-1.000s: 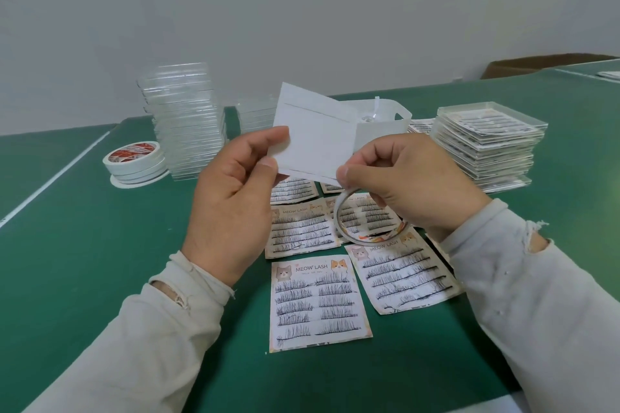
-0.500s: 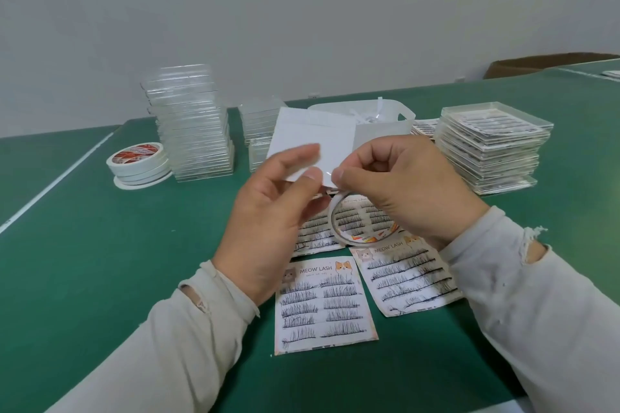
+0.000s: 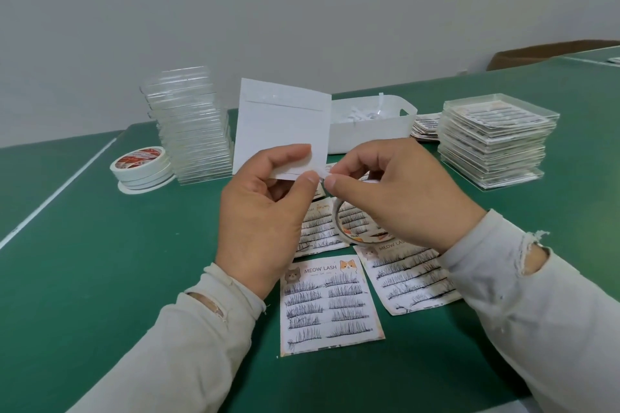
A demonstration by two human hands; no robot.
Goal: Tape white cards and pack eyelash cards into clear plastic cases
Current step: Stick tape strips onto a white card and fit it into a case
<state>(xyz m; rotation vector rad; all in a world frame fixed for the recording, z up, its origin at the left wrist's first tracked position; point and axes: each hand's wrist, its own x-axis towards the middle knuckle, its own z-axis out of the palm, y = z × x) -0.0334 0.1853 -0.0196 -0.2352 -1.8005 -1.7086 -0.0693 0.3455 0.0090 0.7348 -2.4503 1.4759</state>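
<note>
Left hand [image 3: 265, 211] pinches the white card [image 3: 280, 124] upright above the bench [image 3: 100, 278]; right hand [image 3: 396, 198], tape roll [image 3: 349, 231] hanging beneath, pinches a tape end at its lower edge; taping underway; next, likely pressing the strip flat.

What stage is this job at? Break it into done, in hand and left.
Done: a stack of packed cases stands at right. In hand: the left hand holds a white card while the right hand pinches tape at its lower edge. Left: loose eyelash cards lie on the table and a stack of empty cases waits at left.
</note>
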